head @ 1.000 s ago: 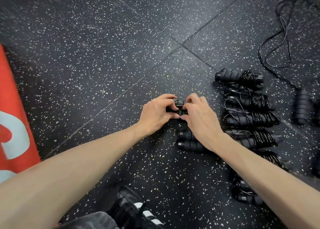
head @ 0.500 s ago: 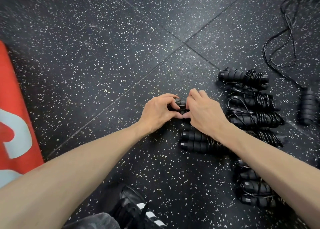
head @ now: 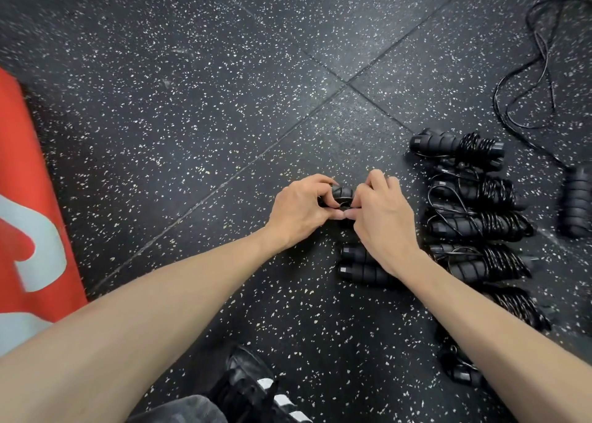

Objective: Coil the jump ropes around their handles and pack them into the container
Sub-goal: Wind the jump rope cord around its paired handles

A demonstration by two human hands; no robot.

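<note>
- Little is changed since earlier: jump rope handles (head: 342, 194) are gripped by left hand (head: 299, 209) and right hand (head: 382, 212).
- Coiling is being finished; the rope's end likely needs tucking next.

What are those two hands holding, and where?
Both the left hand and right hand pinch a black jump-rope handle by its end; the rest is hidden.

Even, moderately bright light falls from overhead, casting only soft shadows on the speckled floor (head: 224, 108). Wide-angle distortion bends the edges (the forearms balloon), and the red mat (head: 28, 198) looks slightly blurred.
</note>
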